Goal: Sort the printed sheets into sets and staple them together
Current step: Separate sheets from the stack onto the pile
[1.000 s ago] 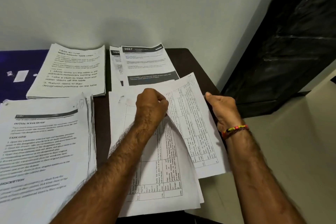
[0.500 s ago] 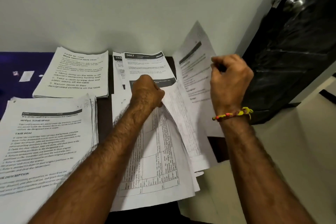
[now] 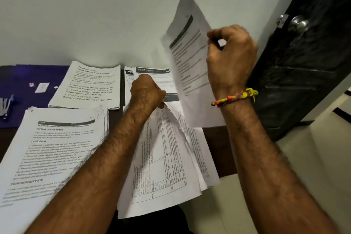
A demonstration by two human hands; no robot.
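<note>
Up at right of centre, the right hand (image 3: pixel 230 53) is raised with its back to the camera, wrist bent, fingers and thumb curled to pinch one printed sheet (image 3: pixel 187 59) by its right edge. That sheet stands nearly upright in the air, tilted against the pale wall (image 3: pixel 95 5), its dark header bar and lines of text facing left. A beaded yellow and red bracelet (image 3: pixel 235 98) circles the right wrist.

Centre frame, the left hand (image 3: pixel 147 92) is closed in a loose fist, knuckles up, fingers curled and gripping the upper part of a fanned stack of table-printed sheets (image 3: pixel 163 167). These lie on the dark table (image 3: pixel 214 138) and reach toward the lower centre, their corners overhanging its near edge. Both forearms run in from the bottom of the frame.

Lower left lies a large text stack (image 3: pixel 49 150). Above it, upper left of centre, sits a second stack (image 3: pixel 91 85). Just behind the left hand are sheets headed 3667 (image 3: pixel 152 72). At far left, a stapler (image 3: pixel 6 106) rests on a purple surface (image 3: pixel 22 76). A black door (image 3: pixel 307 62) with a metal knob (image 3: pixel 298 23) fills the upper right.
</note>
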